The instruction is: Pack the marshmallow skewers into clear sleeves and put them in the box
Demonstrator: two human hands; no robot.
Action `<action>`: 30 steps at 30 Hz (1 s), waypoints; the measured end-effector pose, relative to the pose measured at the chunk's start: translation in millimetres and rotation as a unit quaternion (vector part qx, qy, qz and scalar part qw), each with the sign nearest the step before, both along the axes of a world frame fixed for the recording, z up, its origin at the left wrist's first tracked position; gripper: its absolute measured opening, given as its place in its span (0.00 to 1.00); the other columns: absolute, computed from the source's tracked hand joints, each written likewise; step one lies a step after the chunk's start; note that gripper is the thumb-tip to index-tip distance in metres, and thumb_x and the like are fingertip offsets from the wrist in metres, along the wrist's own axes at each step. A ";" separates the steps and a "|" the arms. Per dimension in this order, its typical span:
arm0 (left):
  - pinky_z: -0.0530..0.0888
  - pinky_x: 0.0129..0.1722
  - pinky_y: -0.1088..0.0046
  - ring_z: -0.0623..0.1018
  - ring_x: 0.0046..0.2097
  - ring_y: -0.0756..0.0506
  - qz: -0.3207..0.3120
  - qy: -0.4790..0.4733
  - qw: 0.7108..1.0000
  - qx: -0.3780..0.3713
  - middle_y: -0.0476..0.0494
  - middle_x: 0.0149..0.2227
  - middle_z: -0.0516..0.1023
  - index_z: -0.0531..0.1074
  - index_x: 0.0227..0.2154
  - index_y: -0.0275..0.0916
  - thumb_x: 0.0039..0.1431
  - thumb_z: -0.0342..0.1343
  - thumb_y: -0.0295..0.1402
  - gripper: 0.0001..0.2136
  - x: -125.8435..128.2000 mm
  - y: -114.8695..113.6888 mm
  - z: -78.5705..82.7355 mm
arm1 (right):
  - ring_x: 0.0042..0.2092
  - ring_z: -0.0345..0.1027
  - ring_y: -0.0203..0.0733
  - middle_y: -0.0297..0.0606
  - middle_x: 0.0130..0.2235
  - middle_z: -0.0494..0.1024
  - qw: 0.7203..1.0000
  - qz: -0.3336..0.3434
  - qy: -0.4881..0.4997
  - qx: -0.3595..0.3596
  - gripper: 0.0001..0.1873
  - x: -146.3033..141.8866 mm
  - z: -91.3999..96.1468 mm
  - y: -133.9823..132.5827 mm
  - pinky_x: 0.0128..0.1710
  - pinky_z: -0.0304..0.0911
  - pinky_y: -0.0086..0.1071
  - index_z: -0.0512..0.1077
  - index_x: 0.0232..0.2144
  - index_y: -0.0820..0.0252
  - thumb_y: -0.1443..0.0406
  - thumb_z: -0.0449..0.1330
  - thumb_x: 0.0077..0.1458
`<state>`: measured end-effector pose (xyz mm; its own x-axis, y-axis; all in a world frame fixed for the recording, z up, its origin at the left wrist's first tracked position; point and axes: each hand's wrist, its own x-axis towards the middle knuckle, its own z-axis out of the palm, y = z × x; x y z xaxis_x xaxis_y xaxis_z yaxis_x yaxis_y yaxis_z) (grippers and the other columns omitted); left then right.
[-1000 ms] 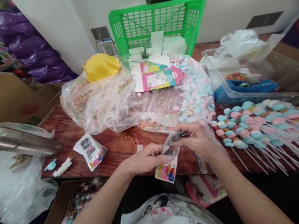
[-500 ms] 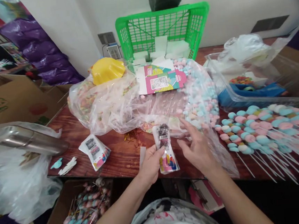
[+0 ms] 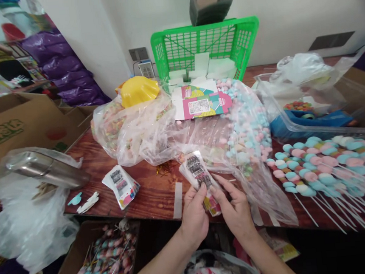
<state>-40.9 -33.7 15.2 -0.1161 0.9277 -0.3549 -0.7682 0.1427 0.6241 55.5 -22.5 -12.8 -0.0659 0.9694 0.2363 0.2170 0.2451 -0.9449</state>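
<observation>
Both hands grip a small stack of printed cards or labels (image 3: 195, 169), tilted over the front edge of the table. My left hand (image 3: 194, 217) is closed on its left side, the thumb lying on top. On the right side, my right hand (image 3: 235, 205) pinches it with thumb and fingers. The stack shows black print above and a coloured pattern below, partly covered by the fingers. A second similar stack of cards (image 3: 120, 186) lies fanned on the table to the left. A pale strip (image 3: 178, 200) rests beside my left hand.
Bagged sweets (image 3: 131, 135) and a flattened colourful box (image 3: 201, 103) lie behind the hands. A green crate (image 3: 205, 32) stands at the back. Marshmallow skewers (image 3: 323, 161) fill the right; a steel flask (image 3: 46, 168) lies left. Below is a carton of skewers (image 3: 105, 254).
My right hand has come in from the right and taken hold of the card stack, which was in my left hand alone. The stack has tilted, and the camera view has shifted slightly.
</observation>
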 end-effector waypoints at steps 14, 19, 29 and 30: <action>0.73 0.47 0.72 0.79 0.42 0.47 0.023 -0.023 0.999 0.000 0.46 0.39 0.81 0.75 0.37 0.38 0.46 0.67 0.31 0.14 8.2 4.4 -5.5 | 0.49 0.69 0.49 0.47 0.47 0.75 0.986 -0.065 -0.090 0.122 0.19 10.1 -11.0 7.2 0.50 0.65 0.48 0.70 0.51 0.58 0.65 0.54 0.58; 0.72 0.49 0.69 0.78 0.45 0.45 0.004 -0.055 0.998 -0.021 0.43 0.41 0.81 0.74 0.39 0.38 0.50 0.65 0.29 0.13 8.4 6.4 -15.1 | 0.39 0.73 0.45 0.41 0.38 0.80 0.999 -0.009 0.009 -0.031 0.15 16.9 -20.4 16.6 0.42 0.69 0.40 0.75 0.43 0.59 0.60 0.53 0.59; 0.72 0.50 0.68 0.78 0.45 0.45 -0.019 -0.044 0.999 -0.023 0.41 0.43 0.80 0.75 0.42 0.37 0.53 0.63 0.33 0.13 7.5 9.6 -18.2 | 0.34 0.70 0.40 0.35 0.35 0.78 0.983 0.064 0.082 -0.153 0.18 15.4 0.7 11.0 0.35 0.66 0.32 0.74 0.41 0.60 0.60 0.65 0.47; 0.72 0.51 0.68 0.78 0.46 0.45 -0.013 -0.043 0.999 -0.019 0.42 0.42 0.80 0.75 0.42 0.37 0.53 0.63 0.33 0.13 9.2 9.4 -18.3 | 0.33 0.69 0.39 0.35 0.34 0.78 0.980 0.051 0.102 -0.166 0.17 13.5 -0.6 10.4 0.35 0.66 0.31 0.73 0.40 0.60 0.60 0.64 0.47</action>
